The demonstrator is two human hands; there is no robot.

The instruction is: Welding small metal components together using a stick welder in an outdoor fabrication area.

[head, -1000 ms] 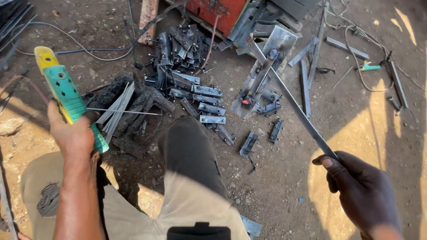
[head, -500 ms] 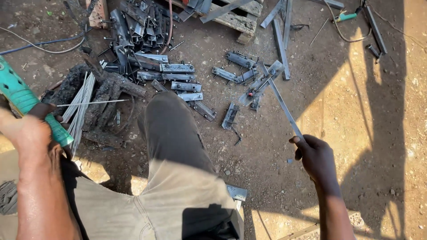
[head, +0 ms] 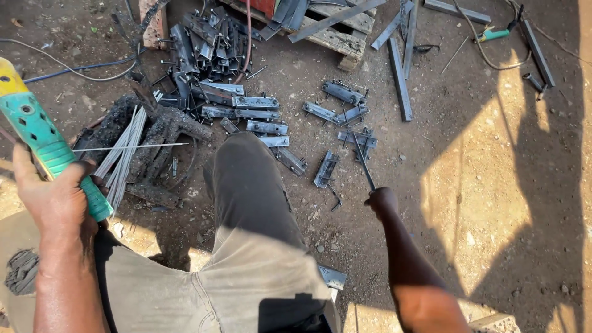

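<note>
Now | left hand (head: pixel 55 200) grips one green electrode holder (head: pixel 43 139) | right hand (head: pixel 382 200) closed round one thin rod (head: pixel 362 161)

left hand (head: pixel 52 200): gripping a green-and-yellow electrode holder (head: pixel 37 132), just left of the knee (head: pixel 246 179)
right hand (head: pixel 382 200): closed on a thin metal rod (head: pixel 364 161), right of the knee
metal brackets (head: pixel 265 117): scattered on dirt beyond the knee

1. Left hand (head: pixel 55 197) grips a tool handle (head: pixel 43 139) of green and yellow plastic, smooth and matt.
2. Right hand (head: pixel 381 201) holds a thin, dull grey metal rod (head: pixel 364 163).
3. Centre of frame: flat steel brackets (head: pixel 256 103), bare and scuffed.
4. Upper centre: rough, weathered wooden pallet (head: pixel 336 38).
5. Dusty, gritty dirt ground (head: pixel 468 203).
</note>
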